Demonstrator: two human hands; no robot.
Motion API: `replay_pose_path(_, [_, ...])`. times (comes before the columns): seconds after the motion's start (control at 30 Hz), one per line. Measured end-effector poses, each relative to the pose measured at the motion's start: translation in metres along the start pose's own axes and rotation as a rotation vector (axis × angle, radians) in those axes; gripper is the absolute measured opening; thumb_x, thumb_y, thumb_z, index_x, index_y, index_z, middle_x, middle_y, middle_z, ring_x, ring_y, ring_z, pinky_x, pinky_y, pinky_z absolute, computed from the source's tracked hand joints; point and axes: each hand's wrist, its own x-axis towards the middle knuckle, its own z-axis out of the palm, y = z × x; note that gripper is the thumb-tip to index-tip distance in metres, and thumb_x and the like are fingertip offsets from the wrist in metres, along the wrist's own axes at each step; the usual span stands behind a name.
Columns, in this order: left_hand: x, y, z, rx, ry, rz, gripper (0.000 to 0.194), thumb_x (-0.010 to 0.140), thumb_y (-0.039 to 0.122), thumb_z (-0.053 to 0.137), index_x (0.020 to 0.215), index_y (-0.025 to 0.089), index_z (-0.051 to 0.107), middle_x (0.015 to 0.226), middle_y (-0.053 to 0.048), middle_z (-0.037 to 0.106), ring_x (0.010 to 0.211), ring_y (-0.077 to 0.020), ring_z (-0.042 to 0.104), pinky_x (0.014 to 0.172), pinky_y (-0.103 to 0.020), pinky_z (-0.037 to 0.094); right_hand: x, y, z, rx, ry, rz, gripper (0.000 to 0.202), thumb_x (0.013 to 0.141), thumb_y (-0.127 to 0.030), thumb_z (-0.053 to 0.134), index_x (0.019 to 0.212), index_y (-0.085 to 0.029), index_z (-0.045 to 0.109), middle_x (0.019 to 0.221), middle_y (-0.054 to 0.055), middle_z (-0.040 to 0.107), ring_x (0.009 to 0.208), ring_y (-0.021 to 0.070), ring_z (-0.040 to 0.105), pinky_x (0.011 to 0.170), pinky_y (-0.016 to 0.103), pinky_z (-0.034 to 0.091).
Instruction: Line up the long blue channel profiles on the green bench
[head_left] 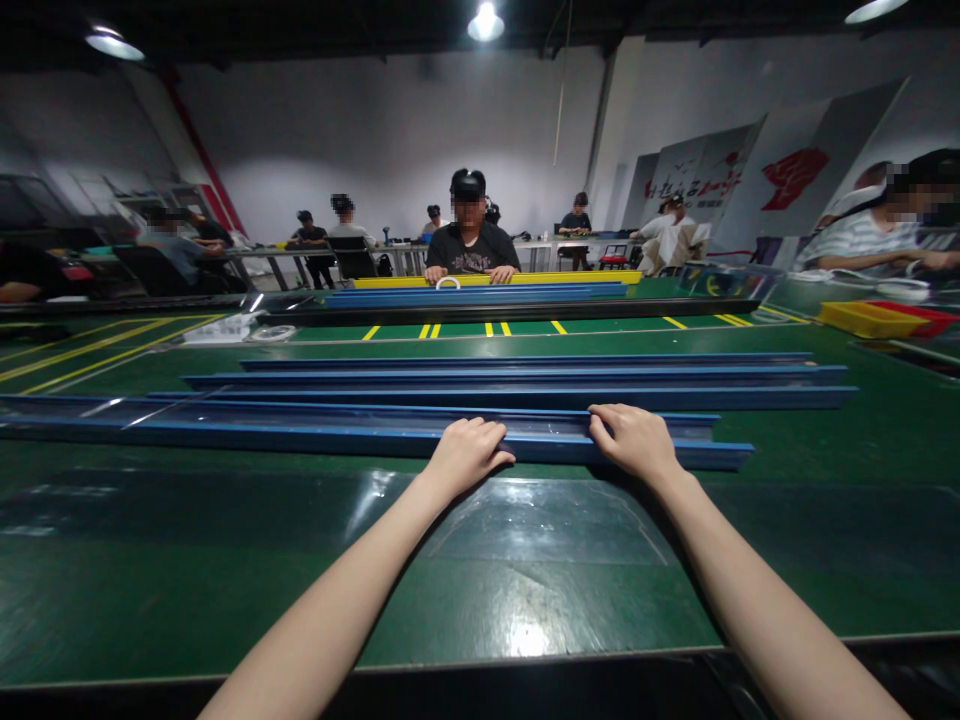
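A long blue channel (360,438) with two raised side walls lies across the green table in front of me. My left hand (471,452) is closed on its near wall, around the middle, with the thumb on my side. Farther right along the same channel, my right hand (636,438) curls its fingers over the far wall. The undersides of both hands are hidden. Just behind, more blue channels (525,396) lie roughly parallel to this one. Closer to me, a clear plastic sheet (547,520) lies flat and reflects the ceiling light.
Yellow tape lines mark the green table (420,600). Beyond them lie a black strip (525,310) and a yellow channel (585,278), where a person (471,245) rests both hands. A roll of tape (271,334) sits at left, a yellow tray (862,318) at right.
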Motion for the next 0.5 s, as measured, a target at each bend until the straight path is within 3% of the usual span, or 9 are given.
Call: replay_pose_path(0.5, [0.0005,0.0005,-0.0015,-0.006,-0.009,-0.008,0.030,0.078,0.047,0.050,0.078,0.018,0.051,0.074,-0.003,0.061,0.074,-0.0170,0.054,0.060,-0.026,0.034,-0.0001,0.0002,0.0005,-0.003,0.015,-0.001,0.038,0.082,-0.032,0.031,0.096,-0.021,0.064,0.096,0.003,0.066,0.083,0.0156,0.061,0.067,0.025,0.042])
